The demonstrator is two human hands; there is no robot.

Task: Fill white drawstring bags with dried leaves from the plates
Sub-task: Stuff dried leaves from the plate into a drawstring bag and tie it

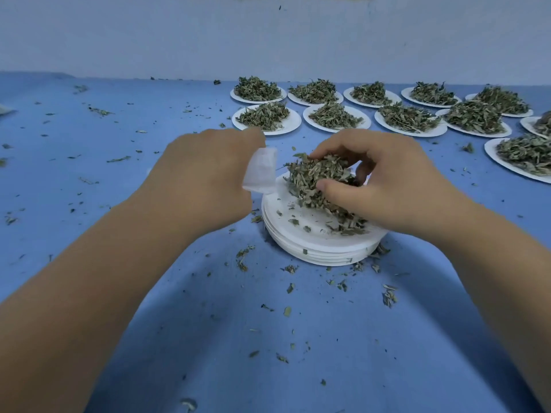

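- Closest to lens: left forearm (89, 278) and right forearm (492, 263), reaching in from the lower corners toward mid-bench.
- Knuckles up, left hand (205, 174) with fingers curled under, gripping white drawstring bag (261, 171) by its upper edge. Bag hanging tilted, lower end over the left rim of the plate stack. Cannot tell whether its mouth is open.
- Clawed round a clump of dried leaves (313, 177), right hand (384, 180) with thumb pressed into the near side and fingers over the top. Clump just beside the bag; resting on the top plate or just above it, cannot tell which.
- Directly beneath both hands: stack of white plates (316, 245), a few loose bits on the top one.
- Underneath: blue bench (119, 129), littered with leaf fragments (389, 296), thickest round the stack.
- Far right: filled plates (267, 119) in two rows, one heap each, well apart from the stack, running off to the right edge.
- Behind: pale wall (268, 40).
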